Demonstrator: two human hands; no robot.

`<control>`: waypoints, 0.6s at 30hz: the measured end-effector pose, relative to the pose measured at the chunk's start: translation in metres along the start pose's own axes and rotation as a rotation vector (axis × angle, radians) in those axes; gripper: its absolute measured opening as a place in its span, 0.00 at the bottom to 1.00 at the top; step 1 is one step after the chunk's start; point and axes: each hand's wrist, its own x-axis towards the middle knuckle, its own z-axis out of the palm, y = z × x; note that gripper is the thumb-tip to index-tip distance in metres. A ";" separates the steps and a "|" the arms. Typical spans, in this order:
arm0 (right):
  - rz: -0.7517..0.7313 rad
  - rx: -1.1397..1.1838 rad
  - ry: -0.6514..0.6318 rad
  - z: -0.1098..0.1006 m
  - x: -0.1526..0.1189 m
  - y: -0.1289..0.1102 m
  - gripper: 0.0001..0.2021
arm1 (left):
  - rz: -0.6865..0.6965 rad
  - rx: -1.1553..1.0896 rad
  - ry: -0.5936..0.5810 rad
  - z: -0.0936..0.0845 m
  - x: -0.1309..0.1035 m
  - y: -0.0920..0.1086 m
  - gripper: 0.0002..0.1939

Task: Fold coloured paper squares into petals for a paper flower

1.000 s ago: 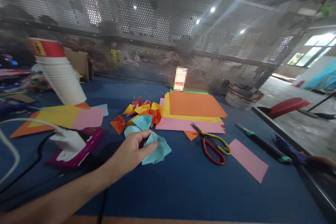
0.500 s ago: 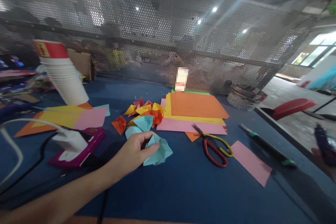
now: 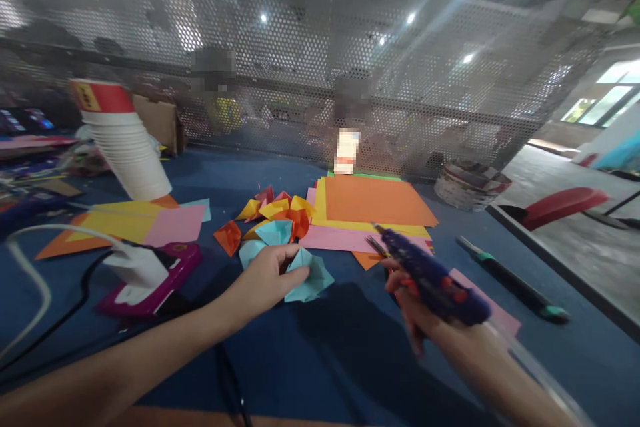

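A folded light-blue paper piece (image 3: 313, 277) is pinched in my left hand (image 3: 273, 275), just above the blue table (image 3: 280, 360). My right hand (image 3: 413, 303) grips a dark blue glue gun (image 3: 435, 277) whose nozzle points up and left; a clear glue stick trails from its back. Folded orange, yellow, red and blue paper pieces (image 3: 280, 213) lie heaped beyond my left hand. Scissors (image 3: 376, 245) are mostly covered by the glue gun and my right hand.
Stacked coloured sheets (image 3: 380, 200) lie at the back centre. On the left are paper cups (image 3: 127, 147), a purple power strip (image 3: 170, 277) with cables and more sheets (image 3: 120, 220). A black-handled tool (image 3: 520, 283) and a round container (image 3: 470, 183) are on the right.
My right hand has come in from the right edge with the glue gun, over the scissors. My left hand has shifted slightly right and up, still holding the blue paper piece.
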 end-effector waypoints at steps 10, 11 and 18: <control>-0.664 -0.165 -0.174 0.037 0.024 -0.006 0.02 | 0.051 0.104 0.084 -0.008 0.001 0.000 0.12; -0.679 -0.183 -0.189 0.038 0.025 -0.004 0.03 | 0.052 0.108 0.089 -0.008 0.000 0.000 0.12; -0.707 -0.337 -0.313 0.036 0.023 0.011 0.08 | 0.032 0.147 0.117 -0.006 -0.007 0.000 0.10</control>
